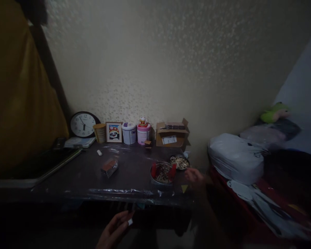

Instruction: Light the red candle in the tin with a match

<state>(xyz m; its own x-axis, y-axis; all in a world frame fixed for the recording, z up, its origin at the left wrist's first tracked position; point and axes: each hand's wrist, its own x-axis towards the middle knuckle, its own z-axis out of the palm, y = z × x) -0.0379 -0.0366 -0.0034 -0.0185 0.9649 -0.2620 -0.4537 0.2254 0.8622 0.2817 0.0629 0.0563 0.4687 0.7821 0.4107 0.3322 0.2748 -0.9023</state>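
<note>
My left hand [115,230] is low in front of the table edge. Its thumb and fingers close on a small white piece [130,221] whose kind I cannot make out. Over the right end of the table, my right hand [195,176] is slightly blurred, with fingers curled together; whatever may be in them is too small to see. Closest to it is a round dish of pale striped seeds [179,162]. Left of that dish sits a bowl with red handles [163,182], holding dark bits. A small yellow triangle [184,188] lies near the table's front edge.
A plastic-wrapped brown block [110,167] and a white oval object [99,153] lie on the dark table [134,166]. Along the wall stand a clock [84,124], a panda picture [114,132], tubs [129,134] and a cardboard box [171,135]. White bags [235,157] are at right.
</note>
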